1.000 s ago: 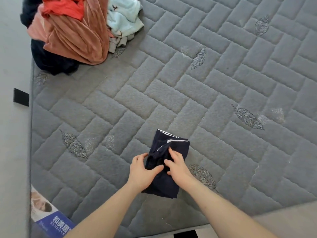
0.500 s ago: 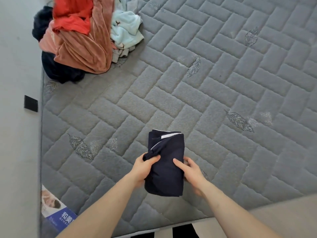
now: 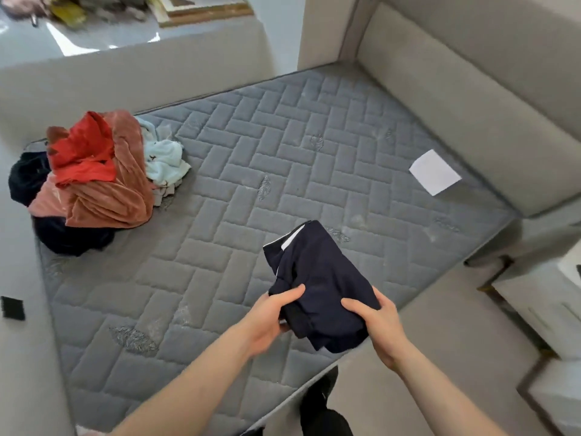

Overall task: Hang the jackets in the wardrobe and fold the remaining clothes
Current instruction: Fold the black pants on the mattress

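Note:
A folded navy garment (image 3: 320, 278) with a thin white stripe is held up off the grey quilted mattress (image 3: 239, 196). My left hand (image 3: 270, 319) grips its near left edge, thumb on top. My right hand (image 3: 377, 322) grips its near right edge, thumb across the cloth. A heap of unfolded clothes (image 3: 91, 180) lies at the mattress's far left corner: a red piece on top, a salmon velvet one, a pale blue one and dark navy ones beneath.
A white sheet of paper (image 3: 435, 172) lies near the mattress's right side. A beige padded headboard (image 3: 471, 99) runs along the right. A pale bed frame surrounds the mattress, with a white cabinet (image 3: 547, 306) at the right edge.
Both hands lifted the folded navy garment off the mattress and carried it to the right. My head rose, so the view takes in the whole bed.

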Available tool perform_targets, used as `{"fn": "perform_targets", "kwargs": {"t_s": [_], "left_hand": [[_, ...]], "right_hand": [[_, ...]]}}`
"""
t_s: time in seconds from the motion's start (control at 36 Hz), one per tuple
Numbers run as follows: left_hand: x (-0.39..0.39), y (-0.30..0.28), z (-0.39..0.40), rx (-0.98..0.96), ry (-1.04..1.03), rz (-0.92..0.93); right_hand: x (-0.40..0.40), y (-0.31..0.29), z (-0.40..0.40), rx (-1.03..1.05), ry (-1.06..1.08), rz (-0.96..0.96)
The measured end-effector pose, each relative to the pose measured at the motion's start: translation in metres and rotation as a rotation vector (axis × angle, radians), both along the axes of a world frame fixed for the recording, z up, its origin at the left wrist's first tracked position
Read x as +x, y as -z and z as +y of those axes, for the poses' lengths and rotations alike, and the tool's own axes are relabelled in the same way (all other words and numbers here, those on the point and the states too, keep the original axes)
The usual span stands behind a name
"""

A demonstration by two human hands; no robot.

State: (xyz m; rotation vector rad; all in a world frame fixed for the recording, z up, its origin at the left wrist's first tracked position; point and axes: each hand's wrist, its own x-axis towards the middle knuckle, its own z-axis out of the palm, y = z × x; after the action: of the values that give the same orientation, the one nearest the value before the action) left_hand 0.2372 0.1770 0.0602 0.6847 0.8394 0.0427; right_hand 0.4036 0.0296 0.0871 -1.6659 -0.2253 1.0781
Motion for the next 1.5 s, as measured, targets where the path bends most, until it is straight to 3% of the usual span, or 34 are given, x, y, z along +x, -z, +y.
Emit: {"fn": "perform_targets", "kwargs": {"t_s": [0.25, 0.36, 0.47, 0.61, 0.67, 0.89, 1.03, 1.22, 1.5], "left_hand": [[0.051, -0.09, -0.003, 0.242, 0.205, -0.101], [0.101, -0.135, -0.014, 0.617, 0.254, -0.135], [0.16, -0.182, -0.04, 0.837, 0.6, -0.257], [0.228, -0.222, -0.112, 0.756, 1.028, -0.384], [0.249, -0.234, -0.151, 0.751, 1.109, -0.417], [0.327, -0.28, -0.314, 0.712, 0.905, -0.556], [0.369, -0.313, -0.401, 0.628, 0.873, -0.654], [0.423, -0.353, -0.496, 0.574, 0.982, -0.717], [0.511, -0.404, -0.622, 0.69, 1.268, -0.835]], "right_hand": [[0.024, -0.111, -0.071, 0.133, 0.16, -0.203], [0.044, -0.146, -0.118, 0.133, 0.177, -0.306], [0.068, -0.183, -0.177, 0.123, 0.145, -0.379], [0.098, -0.232, -0.267, 0.137, 0.149, -0.417], [0.111, -0.249, -0.307, 0.138, 0.202, -0.431], [0.155, -0.279, -0.458, 0.283, 0.644, -0.438], [0.163, -0.293, -0.522, 0.365, 0.769, -0.439], [0.175, -0.317, -0.607, 0.228, 0.829, -0.471], [0.222, -0.349, -0.709, 0.232, 1.238, -0.564]]}}
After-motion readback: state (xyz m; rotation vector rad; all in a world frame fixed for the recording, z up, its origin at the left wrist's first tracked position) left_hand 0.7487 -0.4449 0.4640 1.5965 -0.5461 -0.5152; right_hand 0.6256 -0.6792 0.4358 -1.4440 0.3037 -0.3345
